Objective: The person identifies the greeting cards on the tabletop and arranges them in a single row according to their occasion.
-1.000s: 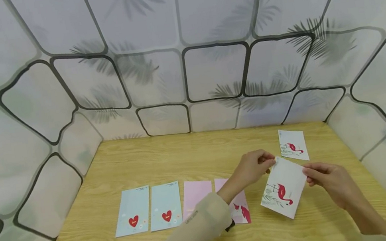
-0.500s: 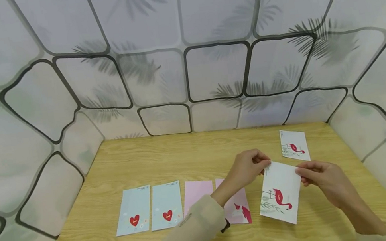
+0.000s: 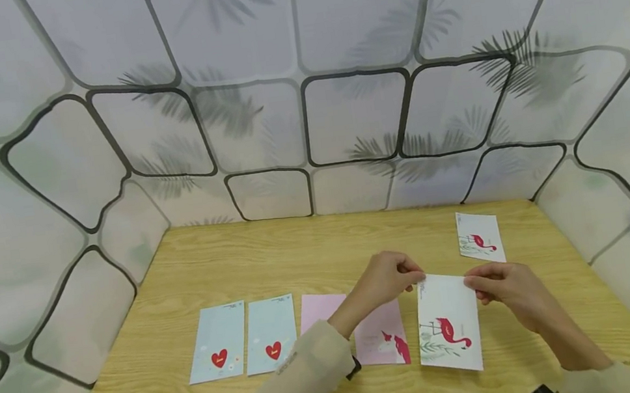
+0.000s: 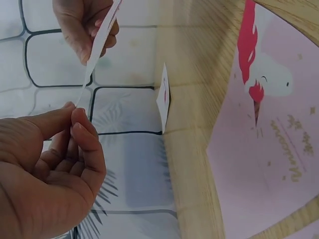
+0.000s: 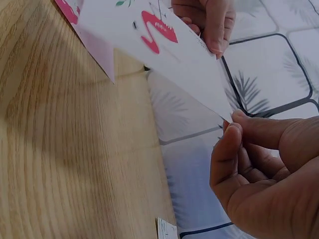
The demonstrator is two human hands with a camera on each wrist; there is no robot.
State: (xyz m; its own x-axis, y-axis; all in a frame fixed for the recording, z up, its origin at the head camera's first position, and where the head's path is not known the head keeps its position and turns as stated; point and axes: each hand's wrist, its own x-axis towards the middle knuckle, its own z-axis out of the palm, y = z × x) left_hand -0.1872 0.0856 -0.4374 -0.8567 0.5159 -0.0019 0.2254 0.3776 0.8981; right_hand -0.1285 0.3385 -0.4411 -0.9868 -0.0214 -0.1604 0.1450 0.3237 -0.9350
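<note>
A white card with a red flamingo and green leaves [image 3: 448, 318] is held up between both hands, to the right of the pink cards. My left hand [image 3: 386, 277] pinches its upper left corner between thumb and fingertips. The upper right corner is pinched by my right hand [image 3: 512, 290]. Both wrist views show the card above the table, tilted, with its corners between the fingertips. Just left of it lies a pink unicorn card [image 3: 381, 339], partly behind my left forearm. Another pink card [image 3: 324, 307] is mostly covered by that sleeve.
Two light blue heart cards [image 3: 217, 341] lie side by side at the left of the wooden table [image 3: 298, 251]. A second flamingo card [image 3: 478, 235] lies at the back right. A patterned fabric wall [image 3: 352, 116] encloses the table's back and sides.
Both hands have moved left with the flamingo card, and slightly toward the front. The card has turned from slanted to nearly straight. The other cards stay where they were.
</note>
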